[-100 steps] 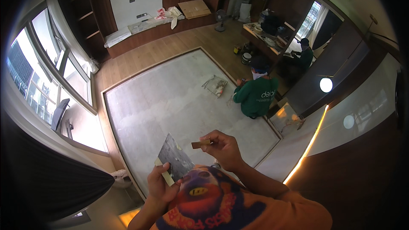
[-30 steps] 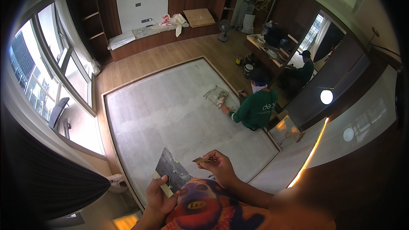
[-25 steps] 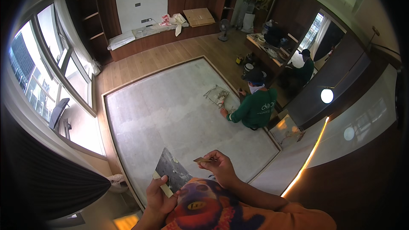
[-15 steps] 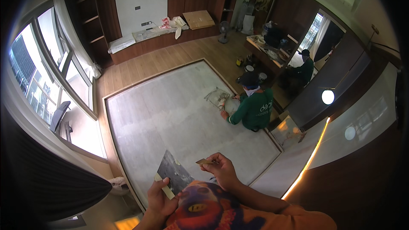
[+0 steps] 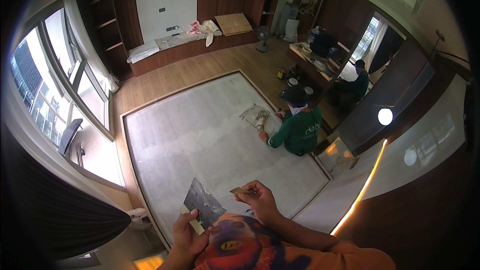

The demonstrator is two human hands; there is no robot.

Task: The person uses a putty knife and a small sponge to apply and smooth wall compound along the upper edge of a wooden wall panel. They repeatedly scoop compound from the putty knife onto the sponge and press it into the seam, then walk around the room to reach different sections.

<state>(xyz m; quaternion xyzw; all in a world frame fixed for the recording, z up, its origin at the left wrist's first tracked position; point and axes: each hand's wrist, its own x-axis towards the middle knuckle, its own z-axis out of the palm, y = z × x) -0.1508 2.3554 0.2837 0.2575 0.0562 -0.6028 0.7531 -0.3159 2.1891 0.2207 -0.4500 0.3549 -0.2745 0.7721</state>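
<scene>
My left hand [image 5: 190, 234] is closed around the cream-coloured edge of a wide putty blade [image 5: 205, 203]. Its dark grey face is smeared with pale spots and tilts up toward me. Just to the right, my right hand [image 5: 262, 202] pinches a small flat tan piece [image 5: 238, 190], which looks like a little scraper. A short gap separates this piece from the blade. Both hands are in front of my orange patterned shirt, above the grey platform [image 5: 185, 140].
A co-worker in green [image 5: 301, 130] sits at the platform's right side, reaching toward a crumpled pale sheet [image 5: 256, 116]. Buckets [image 5: 292, 83] stand beyond, near a cluttered desk [image 5: 300, 52]. Open windows [image 5: 65, 80] line the left; a fan [image 5: 262, 38] stands on the wooden floor.
The co-worker's head and upper body have shifted slightly, and the hand by the crumpled sheet has moved a little. My own hands and what they hold have stayed almost still.
</scene>
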